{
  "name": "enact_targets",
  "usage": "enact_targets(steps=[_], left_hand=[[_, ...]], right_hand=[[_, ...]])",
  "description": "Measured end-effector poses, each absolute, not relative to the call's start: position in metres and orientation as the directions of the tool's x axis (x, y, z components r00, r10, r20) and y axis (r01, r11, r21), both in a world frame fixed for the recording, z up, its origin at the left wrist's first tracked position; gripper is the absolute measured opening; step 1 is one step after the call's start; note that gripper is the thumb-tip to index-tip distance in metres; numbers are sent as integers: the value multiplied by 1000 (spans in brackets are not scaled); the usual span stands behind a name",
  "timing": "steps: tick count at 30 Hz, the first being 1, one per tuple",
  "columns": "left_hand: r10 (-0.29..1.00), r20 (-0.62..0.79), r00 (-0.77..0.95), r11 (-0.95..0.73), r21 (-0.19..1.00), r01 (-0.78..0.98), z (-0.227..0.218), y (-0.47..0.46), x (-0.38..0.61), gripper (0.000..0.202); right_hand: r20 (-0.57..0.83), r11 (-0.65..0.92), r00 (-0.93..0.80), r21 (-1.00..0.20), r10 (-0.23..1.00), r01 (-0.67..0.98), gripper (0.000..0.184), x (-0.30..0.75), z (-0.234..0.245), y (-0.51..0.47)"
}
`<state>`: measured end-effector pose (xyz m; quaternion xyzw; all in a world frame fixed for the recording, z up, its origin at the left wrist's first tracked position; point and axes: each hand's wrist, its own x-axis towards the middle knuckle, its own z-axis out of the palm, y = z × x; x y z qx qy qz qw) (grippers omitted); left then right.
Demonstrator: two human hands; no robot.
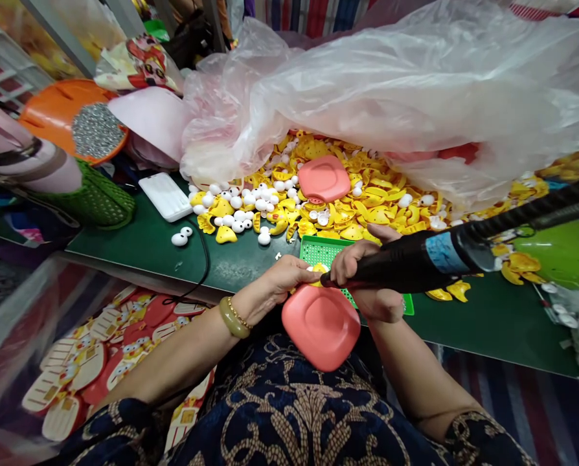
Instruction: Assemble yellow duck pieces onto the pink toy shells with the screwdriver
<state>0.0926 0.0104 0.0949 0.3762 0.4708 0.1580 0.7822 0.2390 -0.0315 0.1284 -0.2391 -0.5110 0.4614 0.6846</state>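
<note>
My left hand (289,277) pinches a small yellow plastic piece (320,267) with white on it, at the top of a coral-red, rounded-square plastic part (322,327). That red part hangs down in front of my chest. My right hand (367,275) is wrapped round a black power screwdriver (406,266), whose cable runs off to the upper right. The tool's tip meets the yellow piece by my left fingertips; the exact contact is hidden. Under my hands lies a green perforated tray (323,248). Another red part (324,178) rests on the heap of yellow pieces (367,207) behind.
White eyeball-like pieces (250,204) lie left of the heap, near a white power bank (166,196) with a cable. An orange bowl (51,113) of screws stands at the back left. Clear plastic sheeting (391,84) covers the back. Finished-looking red and cream pieces (90,369) fill a bag lower left.
</note>
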Motion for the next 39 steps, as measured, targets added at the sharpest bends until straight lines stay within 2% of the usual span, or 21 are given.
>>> enact_targets(steps=[7, 12, 14, 18, 22, 29, 36, 39], left_hand=[[633, -584, 508, 634, 768, 92, 94, 9, 95, 27], [618, -586, 524, 595, 784, 177, 92, 11, 95, 28], [605, -593, 532, 594, 781, 195, 91, 12, 94, 25], [605, -600, 523, 595, 778, 204, 89, 11, 95, 21], [601, -611, 515, 608, 768, 201, 89, 10, 96, 21], [587, -629, 510, 625, 752, 209, 92, 10, 96, 25], [587, -615, 525, 631, 755, 179, 91, 10, 95, 24], [580, -607, 543, 635, 754, 165, 92, 9, 94, 25]], right_hand=[[402, 398, 74, -834, 913, -383, 60, 239, 139, -31], [499, 556, 246, -769, 831, -317, 61, 262, 151, -37], [486, 558, 287, -782, 825, -278, 60, 275, 144, -40], [418, 477, 248, -835, 874, -273, 47, 290, 118, -45], [419, 479, 249, -835, 873, -272, 42, 290, 102, -46], [413, 473, 254, -843, 875, -258, 45, 289, 96, -44], [378, 441, 280, -872, 882, -213, 59, 286, 93, -45], [379, 451, 291, -858, 879, -245, 54, 286, 105, -45]])
